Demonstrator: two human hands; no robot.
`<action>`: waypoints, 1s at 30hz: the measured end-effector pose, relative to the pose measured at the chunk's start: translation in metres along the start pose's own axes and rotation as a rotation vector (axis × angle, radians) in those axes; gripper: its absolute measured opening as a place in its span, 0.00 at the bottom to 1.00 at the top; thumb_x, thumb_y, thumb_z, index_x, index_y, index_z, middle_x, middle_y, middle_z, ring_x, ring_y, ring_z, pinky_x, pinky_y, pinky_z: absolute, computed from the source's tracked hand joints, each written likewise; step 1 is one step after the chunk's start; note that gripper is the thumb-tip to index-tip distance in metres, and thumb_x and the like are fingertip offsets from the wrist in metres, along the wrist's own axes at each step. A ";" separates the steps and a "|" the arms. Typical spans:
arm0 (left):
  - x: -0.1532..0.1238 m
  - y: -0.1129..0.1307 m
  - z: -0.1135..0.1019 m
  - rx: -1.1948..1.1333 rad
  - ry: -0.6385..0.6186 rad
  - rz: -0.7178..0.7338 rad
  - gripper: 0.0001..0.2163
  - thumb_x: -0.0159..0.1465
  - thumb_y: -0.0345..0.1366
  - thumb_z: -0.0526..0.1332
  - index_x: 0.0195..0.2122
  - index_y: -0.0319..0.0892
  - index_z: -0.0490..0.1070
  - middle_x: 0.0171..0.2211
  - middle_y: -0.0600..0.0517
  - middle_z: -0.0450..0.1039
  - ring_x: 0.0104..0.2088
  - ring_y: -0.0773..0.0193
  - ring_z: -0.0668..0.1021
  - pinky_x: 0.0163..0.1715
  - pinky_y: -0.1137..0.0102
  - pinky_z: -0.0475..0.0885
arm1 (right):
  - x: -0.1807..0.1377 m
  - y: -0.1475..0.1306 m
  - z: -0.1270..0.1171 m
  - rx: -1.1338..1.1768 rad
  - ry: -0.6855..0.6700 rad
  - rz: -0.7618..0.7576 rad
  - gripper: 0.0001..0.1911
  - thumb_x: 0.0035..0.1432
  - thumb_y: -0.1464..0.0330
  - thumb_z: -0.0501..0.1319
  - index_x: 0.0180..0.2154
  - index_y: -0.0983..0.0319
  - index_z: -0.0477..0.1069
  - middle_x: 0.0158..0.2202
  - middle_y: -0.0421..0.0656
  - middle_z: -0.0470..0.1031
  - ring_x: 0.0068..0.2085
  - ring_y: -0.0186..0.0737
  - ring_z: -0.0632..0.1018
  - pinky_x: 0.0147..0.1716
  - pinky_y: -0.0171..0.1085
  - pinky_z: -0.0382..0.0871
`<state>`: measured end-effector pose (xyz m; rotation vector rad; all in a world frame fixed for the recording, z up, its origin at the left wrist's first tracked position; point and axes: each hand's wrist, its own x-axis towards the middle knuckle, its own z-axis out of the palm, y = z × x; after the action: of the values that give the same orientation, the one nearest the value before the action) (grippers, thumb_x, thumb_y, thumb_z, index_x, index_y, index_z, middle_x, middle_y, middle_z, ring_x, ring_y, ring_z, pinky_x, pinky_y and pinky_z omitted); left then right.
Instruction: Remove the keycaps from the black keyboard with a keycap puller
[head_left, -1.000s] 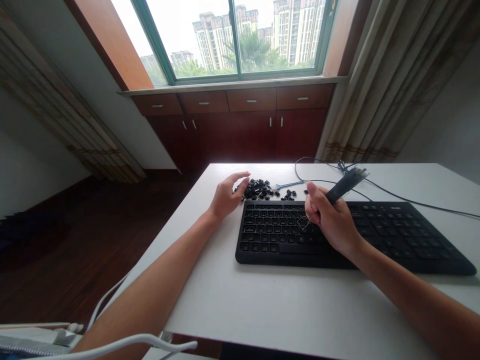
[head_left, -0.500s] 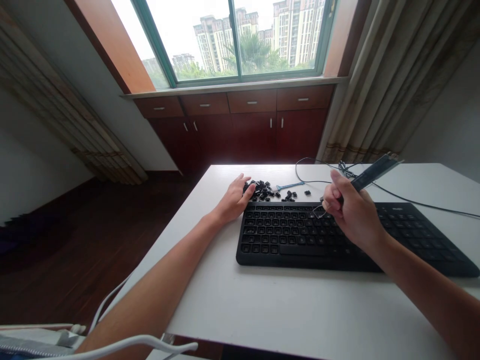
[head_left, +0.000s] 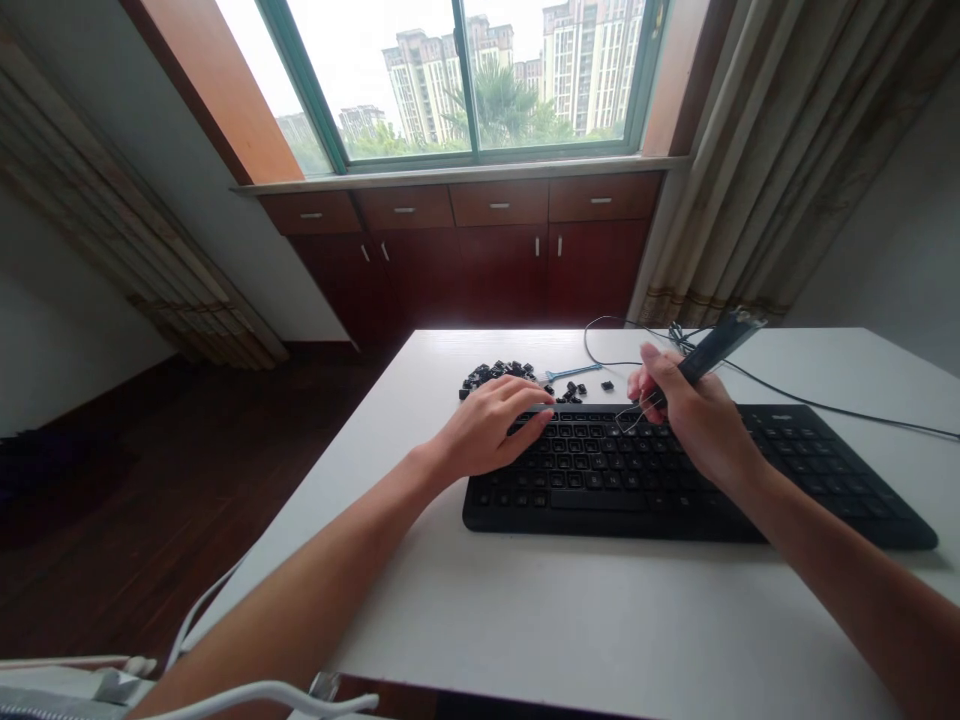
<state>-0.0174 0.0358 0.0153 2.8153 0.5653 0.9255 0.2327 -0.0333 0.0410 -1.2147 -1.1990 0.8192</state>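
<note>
A black keyboard [head_left: 795,470] lies on the white table [head_left: 570,620]. My left hand [head_left: 491,430] rests flat on the keyboard's upper left corner, fingers stretched out, holding nothing. My right hand [head_left: 694,415] is closed round a dark keycap puller [head_left: 712,345], whose handle points up and to the right; its wire loop [head_left: 630,418] sits over the keyboard's top rows. Several loose black keycaps [head_left: 499,377] lie in a pile just behind the keyboard, near my left hand.
A small blue tool [head_left: 570,372] lies beside the keycap pile. The keyboard's black cable [head_left: 825,405] loops across the table's back right. White tubing [head_left: 247,690] shows at the lower left. Behind the table are dark red cabinets [head_left: 480,250] under a window, and curtains.
My left hand has moved from the keycap pile onto the keyboard's top left. My right hand with the puller has shifted up and back over the top rows.
</note>
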 end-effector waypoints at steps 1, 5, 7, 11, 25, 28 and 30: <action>0.001 0.005 -0.001 0.035 -0.043 0.056 0.11 0.72 0.37 0.56 0.52 0.43 0.71 0.48 0.47 0.78 0.49 0.57 0.78 0.51 0.58 0.75 | 0.000 0.001 -0.002 -0.070 -0.018 -0.015 0.26 0.64 0.48 0.59 0.25 0.61 0.70 0.27 0.41 0.74 0.23 0.32 0.68 0.24 0.34 0.63; 0.004 0.016 -0.006 0.146 -0.168 0.212 0.13 0.72 0.40 0.56 0.54 0.43 0.71 0.50 0.45 0.77 0.51 0.54 0.78 0.50 0.58 0.75 | 0.002 0.000 -0.010 -0.347 -0.064 -0.097 0.30 0.65 0.44 0.54 0.25 0.60 0.71 0.24 0.41 0.72 0.24 0.35 0.68 0.25 0.36 0.61; 0.003 0.014 -0.008 0.167 -0.173 0.208 0.15 0.72 0.41 0.57 0.55 0.43 0.70 0.52 0.44 0.76 0.53 0.53 0.77 0.52 0.57 0.75 | 0.001 -0.003 -0.015 -0.513 -0.066 -0.189 0.29 0.67 0.45 0.52 0.24 0.60 0.70 0.21 0.40 0.69 0.24 0.36 0.68 0.26 0.37 0.60; 0.001 0.004 -0.011 0.185 -0.186 0.173 0.15 0.72 0.42 0.56 0.56 0.43 0.69 0.53 0.44 0.76 0.52 0.53 0.78 0.51 0.57 0.75 | -0.001 -0.009 -0.023 -0.837 -0.018 -0.397 0.27 0.69 0.50 0.53 0.23 0.59 0.64 0.18 0.38 0.64 0.21 0.37 0.66 0.26 0.38 0.56; 0.003 -0.004 0.007 -0.410 0.253 -0.345 0.21 0.76 0.43 0.44 0.42 0.40 0.76 0.37 0.48 0.79 0.39 0.65 0.80 0.43 0.67 0.76 | -0.005 0.004 -0.018 -0.993 -0.083 -0.439 0.21 0.66 0.49 0.56 0.30 0.58 0.69 0.20 0.39 0.66 0.21 0.38 0.67 0.26 0.38 0.57; 0.002 -0.003 0.011 -0.423 0.254 -0.374 0.21 0.76 0.43 0.45 0.42 0.41 0.76 0.35 0.49 0.79 0.37 0.65 0.79 0.41 0.67 0.76 | -0.005 0.003 -0.018 -1.005 -0.101 -0.471 0.19 0.66 0.51 0.57 0.31 0.58 0.69 0.22 0.40 0.69 0.23 0.39 0.69 0.26 0.38 0.58; 0.001 -0.002 0.011 -0.368 0.223 -0.325 0.20 0.76 0.42 0.45 0.41 0.42 0.76 0.36 0.49 0.79 0.37 0.65 0.79 0.42 0.66 0.76 | -0.004 0.002 -0.019 -1.051 -0.095 -0.534 0.19 0.67 0.52 0.57 0.31 0.59 0.68 0.25 0.42 0.71 0.25 0.39 0.69 0.27 0.38 0.57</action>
<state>-0.0105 0.0377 0.0068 2.2307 0.7625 1.1429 0.2503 -0.0412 0.0394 -1.5365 -2.0189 -0.2314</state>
